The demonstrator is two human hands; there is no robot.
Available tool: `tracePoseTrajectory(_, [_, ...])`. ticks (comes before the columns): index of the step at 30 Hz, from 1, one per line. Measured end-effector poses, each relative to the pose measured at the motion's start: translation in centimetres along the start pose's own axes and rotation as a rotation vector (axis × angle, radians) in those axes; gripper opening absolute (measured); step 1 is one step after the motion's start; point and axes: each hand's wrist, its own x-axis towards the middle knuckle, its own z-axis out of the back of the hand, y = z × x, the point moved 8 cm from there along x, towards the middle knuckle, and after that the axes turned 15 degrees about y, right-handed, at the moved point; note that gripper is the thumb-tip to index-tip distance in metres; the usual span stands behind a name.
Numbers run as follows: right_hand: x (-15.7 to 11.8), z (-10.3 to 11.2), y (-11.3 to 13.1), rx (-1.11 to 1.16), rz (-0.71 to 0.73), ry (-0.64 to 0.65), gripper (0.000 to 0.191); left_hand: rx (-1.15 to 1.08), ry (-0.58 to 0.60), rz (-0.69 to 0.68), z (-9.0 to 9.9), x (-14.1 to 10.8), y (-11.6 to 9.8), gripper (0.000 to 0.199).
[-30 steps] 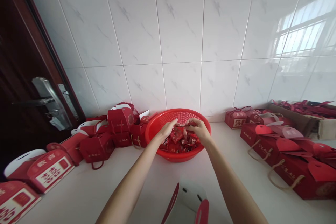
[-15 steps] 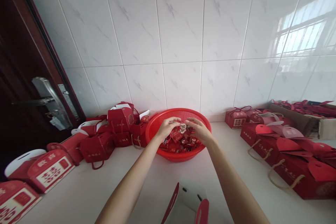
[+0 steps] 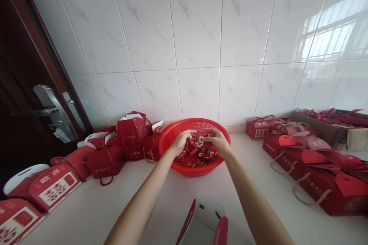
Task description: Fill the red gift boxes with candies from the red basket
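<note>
A red plastic basket (image 3: 195, 173) stands against the tiled wall, with several red-wrapped candies (image 3: 201, 157) inside. Over its left part, my left hand (image 3: 184, 140) has its fingers closed on a red candy packet (image 3: 192, 144). Opposite it, my right hand (image 3: 217, 141) pinches a red packet with a pale printed label (image 3: 200, 141). Both hands are above the candy pile, a small distance apart. Nearer to me, between my forearms, an open box (image 3: 205, 220) shows its white inside and red flaps.
Red gift boxes (image 3: 106, 160) line the left side beside a dark door (image 3: 23, 65). More red boxes with rope handles (image 3: 319, 183) fill the right side. Behind them, a cardboard box (image 3: 324, 128) holds dark red ribbons.
The pale-labelled packet now shows its red wrapper more fully between my hands. My hands have hardly moved, and the view has shifted slightly.
</note>
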Motion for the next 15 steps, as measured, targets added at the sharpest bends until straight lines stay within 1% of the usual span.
tracePoseTrajectory(2, [0.0,0.1,0.2,-0.004,0.021,-0.008,0.044,0.024,-0.017,-0.014,0.2,0.0,-0.1,0.044])
tracePoseTrajectory(4, [-0.1,0.1,0.2,-0.01,0.026,-0.012,0.043,0.052,-0.022,-0.031,0.2,-0.1,-0.4,0.04])
tracePoseTrajectory(8, [-0.1,0.0,0.2,-0.02,0.008,-0.023,0.043,0.109,0.02,-0.078,-0.4,-0.3,-1.2,0.013])
tracePoseTrajectory(9, [-0.1,0.0,0.2,-0.018,0.006,-0.02,0.043,0.116,0.028,-0.089,-0.5,-0.4,-1.4,0.009])
tracePoseTrajectory(13, [-0.1,-0.3,0.1,-0.012,-0.015,0.003,0.044,0.136,0.059,-0.118,-1.1,-0.4,-1.4,0.02])
tracePoseTrajectory(15, [-0.2,0.0,0.0,-0.004,-0.027,-0.022,0.042,0.176,0.1,-0.161,-1.5,-0.3,-1.5,0.028])
